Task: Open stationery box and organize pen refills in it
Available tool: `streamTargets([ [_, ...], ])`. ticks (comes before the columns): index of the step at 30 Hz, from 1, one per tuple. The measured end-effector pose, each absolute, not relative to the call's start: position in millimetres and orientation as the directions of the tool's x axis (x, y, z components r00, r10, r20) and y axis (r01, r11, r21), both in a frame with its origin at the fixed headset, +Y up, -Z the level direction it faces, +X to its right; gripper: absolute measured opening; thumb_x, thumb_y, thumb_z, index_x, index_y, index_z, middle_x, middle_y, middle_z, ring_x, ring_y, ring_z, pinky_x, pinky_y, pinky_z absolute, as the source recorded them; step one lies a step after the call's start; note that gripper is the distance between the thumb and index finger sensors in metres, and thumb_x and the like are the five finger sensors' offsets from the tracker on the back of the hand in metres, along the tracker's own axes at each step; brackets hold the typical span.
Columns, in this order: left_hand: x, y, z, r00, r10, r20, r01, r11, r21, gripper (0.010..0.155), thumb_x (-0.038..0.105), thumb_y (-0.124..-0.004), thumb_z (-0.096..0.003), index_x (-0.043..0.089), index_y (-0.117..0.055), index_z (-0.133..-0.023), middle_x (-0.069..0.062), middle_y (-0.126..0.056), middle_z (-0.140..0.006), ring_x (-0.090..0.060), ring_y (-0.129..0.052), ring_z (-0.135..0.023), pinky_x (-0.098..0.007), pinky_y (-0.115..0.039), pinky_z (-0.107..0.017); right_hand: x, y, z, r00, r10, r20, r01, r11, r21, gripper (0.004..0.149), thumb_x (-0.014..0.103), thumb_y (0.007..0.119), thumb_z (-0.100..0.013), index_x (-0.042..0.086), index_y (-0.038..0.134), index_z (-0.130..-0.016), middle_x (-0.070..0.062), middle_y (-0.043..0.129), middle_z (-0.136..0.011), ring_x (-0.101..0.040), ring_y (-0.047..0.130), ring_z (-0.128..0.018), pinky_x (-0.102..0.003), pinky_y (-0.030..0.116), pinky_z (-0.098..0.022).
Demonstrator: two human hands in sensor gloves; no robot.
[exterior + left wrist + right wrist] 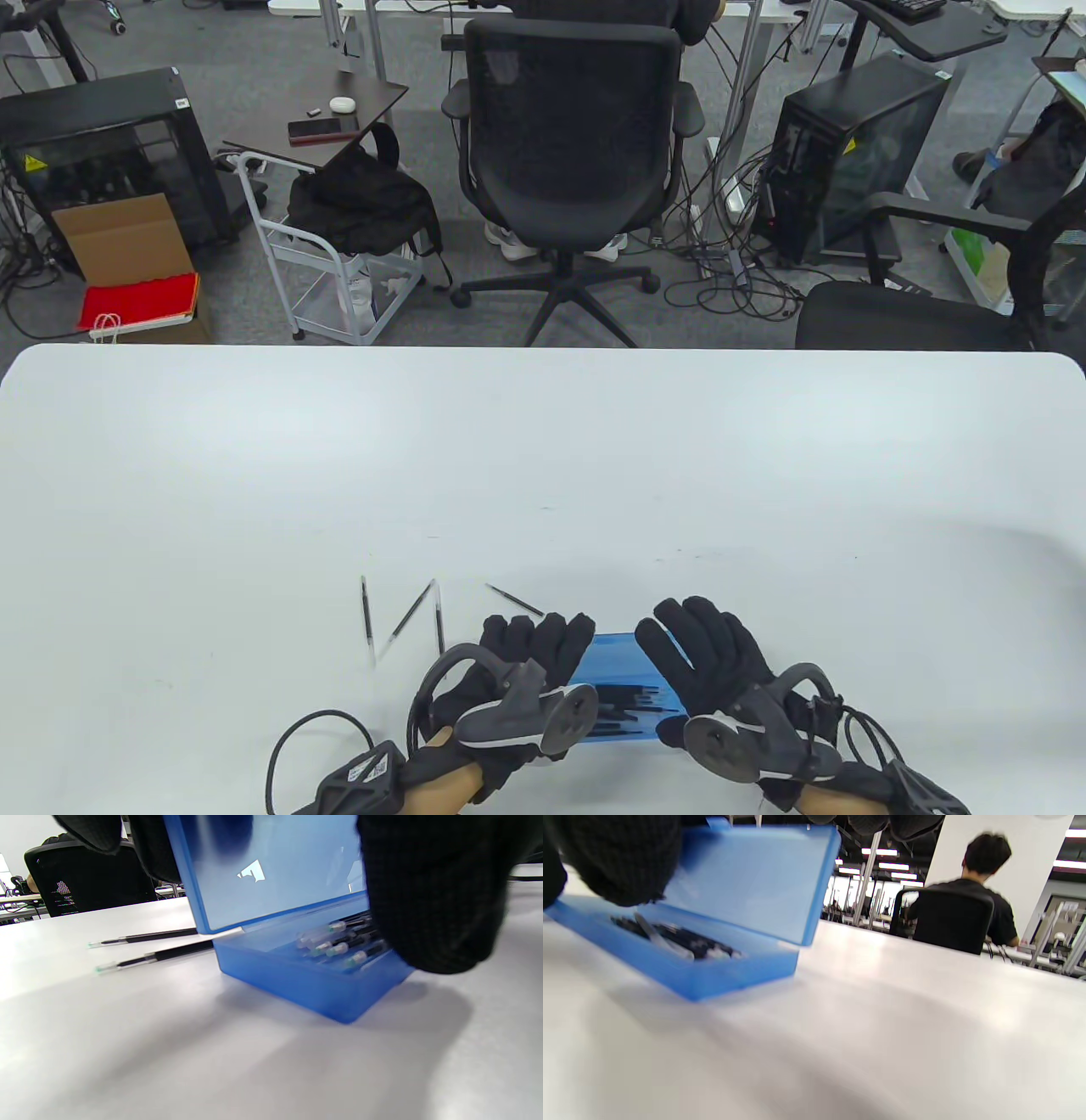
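Observation:
A translucent blue stationery box (624, 671) sits near the table's front edge with its lid (271, 870) half raised. My left hand (543, 645) grips the lid's left end and my right hand (696, 645) grips its right end, fingers curled over the top edge. Several black pen refills (339, 946) lie inside the base (712, 976). Several more loose refills (411, 613) lie scattered on the table just left of the box, two of them (161, 955) close to its left side.
The white table (543, 458) stretches wide beyond the box. Behind its far edge stand a black office chair (577, 153) and a second chair (933, 297) at the right. A person (984, 899) sits with their back turned, far behind.

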State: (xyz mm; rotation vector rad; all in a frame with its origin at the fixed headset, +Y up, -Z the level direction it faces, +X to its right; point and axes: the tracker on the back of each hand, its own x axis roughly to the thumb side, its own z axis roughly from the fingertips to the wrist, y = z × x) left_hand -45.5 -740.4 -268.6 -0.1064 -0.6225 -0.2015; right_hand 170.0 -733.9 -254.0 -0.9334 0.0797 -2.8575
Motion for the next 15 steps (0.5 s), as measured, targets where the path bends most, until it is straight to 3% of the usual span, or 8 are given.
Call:
streamTargets([
  [4, -45.3, -740.2, -268.8, 0.795, -0.159, 0.586, 0.223, 0.974, -0.038, 0.13, 0.065, -0.091, -0.0307, 0.012, -0.01, -0.117, -0.018, -0.035, -0.122, -0.05, -0.062, -0.103, -0.071, -0.053, -0.075, 168.5, -745.5, -262.1, -0.799, -0.111, 0.592, 0.15, -0.988, 0.018, 0.118, 0.06, 0.082, -0.043, 0.016, 0.001, -0.116, -0.027, 0.01, -0.125, -0.056, 0.034, -0.113, -0.065, 0.047, -0.082],
  [11, -45.8, -738.9, -269.0, 0.792, -0.163, 0.588, 0.23, 0.972, -0.04, 0.129, 0.065, -0.09, -0.0316, 0.012, -0.009, -0.117, -0.018, -0.033, -0.123, -0.052, -0.06, -0.105, -0.071, -0.053, -0.075, 166.1, -745.1, -261.2, -0.799, -0.107, 0.592, 0.14, -0.99, 0.01, 0.117, 0.058, 0.083, -0.043, 0.016, 0.002, -0.116, -0.027, 0.015, -0.125, -0.055, 0.041, -0.111, -0.065, 0.049, -0.081],
  [13, -47.9, -735.0, -271.0, 0.793, -0.152, 0.59, 0.222, 0.974, -0.048, 0.124, 0.065, -0.088, -0.0336, 0.014, -0.012, -0.117, -0.017, -0.035, -0.123, -0.051, -0.061, -0.106, -0.07, -0.053, -0.076, 166.5, -745.4, -261.8, -0.799, -0.102, 0.592, 0.137, -0.99, 0.014, 0.117, 0.058, 0.083, -0.043, 0.016, 0.002, -0.116, -0.027, 0.015, -0.125, -0.055, 0.041, -0.111, -0.065, 0.049, -0.081],
  [15, -52.6, -726.8, -273.2, 0.811, -0.118, 0.573, 0.164, 0.986, -0.029, 0.109, 0.061, -0.087, -0.0396, 0.018, -0.026, -0.119, -0.014, -0.05, -0.122, -0.048, -0.066, -0.105, -0.068, -0.056, -0.076, 166.6, -745.6, -262.0, -0.799, -0.097, 0.593, 0.134, -0.991, 0.018, 0.117, 0.058, 0.083, -0.043, 0.016, 0.002, -0.116, -0.027, 0.015, -0.124, -0.055, 0.043, -0.111, -0.065, 0.049, -0.081],
])
